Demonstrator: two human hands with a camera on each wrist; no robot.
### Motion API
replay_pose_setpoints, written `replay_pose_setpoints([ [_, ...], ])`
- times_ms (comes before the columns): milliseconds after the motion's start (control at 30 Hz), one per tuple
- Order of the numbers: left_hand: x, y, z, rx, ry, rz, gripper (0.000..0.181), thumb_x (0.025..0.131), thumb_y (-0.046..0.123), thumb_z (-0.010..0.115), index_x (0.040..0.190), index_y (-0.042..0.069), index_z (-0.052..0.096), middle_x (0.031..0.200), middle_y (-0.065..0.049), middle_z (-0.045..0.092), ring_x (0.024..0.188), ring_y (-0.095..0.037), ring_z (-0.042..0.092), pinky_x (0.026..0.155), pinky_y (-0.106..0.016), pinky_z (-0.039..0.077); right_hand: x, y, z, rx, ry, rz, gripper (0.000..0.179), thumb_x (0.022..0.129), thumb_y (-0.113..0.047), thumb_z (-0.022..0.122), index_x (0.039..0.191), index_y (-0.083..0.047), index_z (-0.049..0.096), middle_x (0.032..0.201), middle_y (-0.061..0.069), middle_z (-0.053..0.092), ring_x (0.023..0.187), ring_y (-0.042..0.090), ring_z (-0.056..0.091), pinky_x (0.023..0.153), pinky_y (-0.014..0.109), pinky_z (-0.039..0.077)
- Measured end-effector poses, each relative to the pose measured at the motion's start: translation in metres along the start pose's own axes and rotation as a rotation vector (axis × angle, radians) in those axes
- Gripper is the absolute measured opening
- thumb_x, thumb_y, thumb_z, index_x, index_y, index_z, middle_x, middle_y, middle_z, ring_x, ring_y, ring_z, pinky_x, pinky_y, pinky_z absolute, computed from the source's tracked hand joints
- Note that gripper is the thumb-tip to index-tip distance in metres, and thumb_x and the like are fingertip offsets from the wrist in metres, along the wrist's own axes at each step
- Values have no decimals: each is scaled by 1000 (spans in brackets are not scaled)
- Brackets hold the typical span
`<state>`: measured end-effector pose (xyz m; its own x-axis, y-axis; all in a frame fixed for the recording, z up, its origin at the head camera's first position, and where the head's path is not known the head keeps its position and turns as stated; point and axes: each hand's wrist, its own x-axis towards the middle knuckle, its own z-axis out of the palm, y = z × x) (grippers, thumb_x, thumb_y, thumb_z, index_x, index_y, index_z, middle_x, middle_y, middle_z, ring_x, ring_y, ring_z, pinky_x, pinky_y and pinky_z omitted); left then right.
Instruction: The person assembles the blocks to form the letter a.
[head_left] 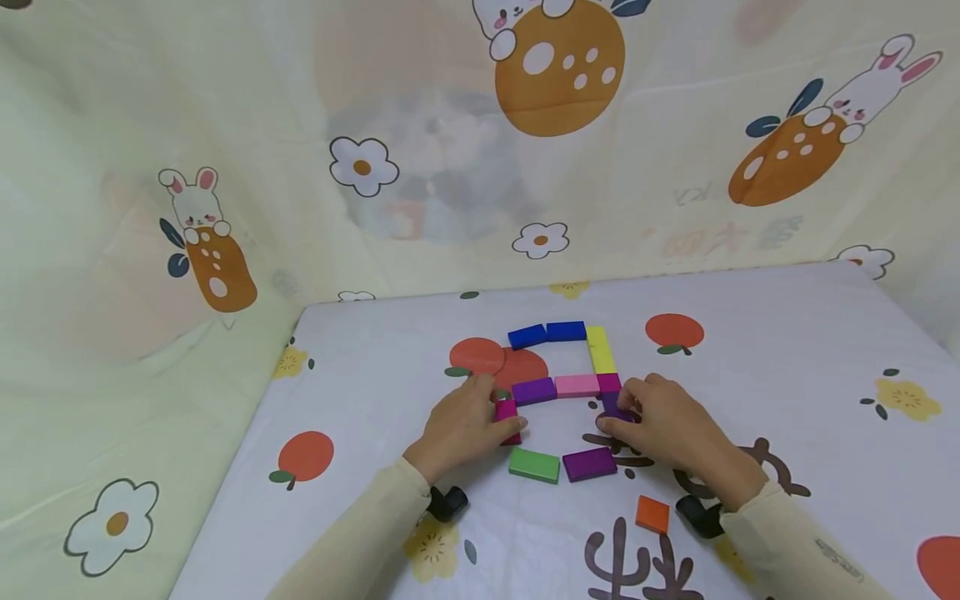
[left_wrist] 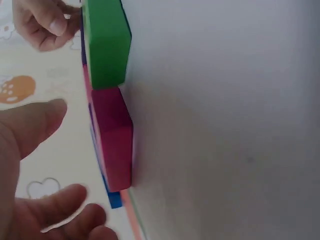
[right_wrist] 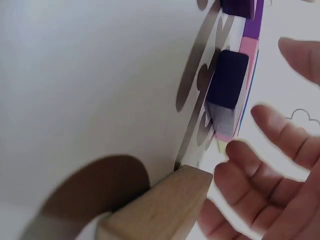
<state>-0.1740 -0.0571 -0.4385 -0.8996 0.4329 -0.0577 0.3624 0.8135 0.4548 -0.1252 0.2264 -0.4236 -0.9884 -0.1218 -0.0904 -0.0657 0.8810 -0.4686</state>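
Note:
Coloured blocks lie on the table in a broken outline. My left hand [head_left: 467, 429] is over a magenta block [head_left: 507, 410] at the outline's left side; in the left wrist view, thumb and fingers are spread apart beside that block [left_wrist: 116, 140]. On the right side, my right hand [head_left: 667, 425] is at a dark purple block [head_left: 613, 403], which it partly hides. The right wrist view shows its fingers loosely bent and apart from the dark block [right_wrist: 228, 80]. Below are a green block [head_left: 534, 465] and a purple block [head_left: 590, 464].
A purple block [head_left: 534, 392], a pink block [head_left: 577, 386] and a small magenta block [head_left: 608, 382] form the middle row. Behind are a yellow block [head_left: 601, 350] and two blue blocks [head_left: 566, 332]. An orange block [head_left: 652, 514] lies apart, near the right wrist.

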Motion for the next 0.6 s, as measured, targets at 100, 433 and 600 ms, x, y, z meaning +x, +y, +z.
replay_pose_setpoints([
  [100,-7,-2,-4,27,-30,132,47,89,46,81,115,13,61,103,2,58,87,-12,55,72,-27,49,-4,1,3,8,-29,-68,32,86,-40,85,99,-13,74,90,3,58,82,19,53,65,32,47],
  [433,-19,0,-2,149,-202,401,42,86,35,87,123,20,74,97,6,52,90,-6,46,75,-18,41,-21,-3,5,-20,-121,-128,35,76,-36,92,106,-25,81,92,-2,56,91,19,51,72,38,46],
  [600,-17,-1,-1,133,-213,425,35,87,30,87,119,20,77,98,6,54,90,-5,46,75,-16,40,-22,-1,12,-60,-125,-135,35,75,-30,92,108,-27,81,86,-4,51,84,16,46,68,35,38],
])
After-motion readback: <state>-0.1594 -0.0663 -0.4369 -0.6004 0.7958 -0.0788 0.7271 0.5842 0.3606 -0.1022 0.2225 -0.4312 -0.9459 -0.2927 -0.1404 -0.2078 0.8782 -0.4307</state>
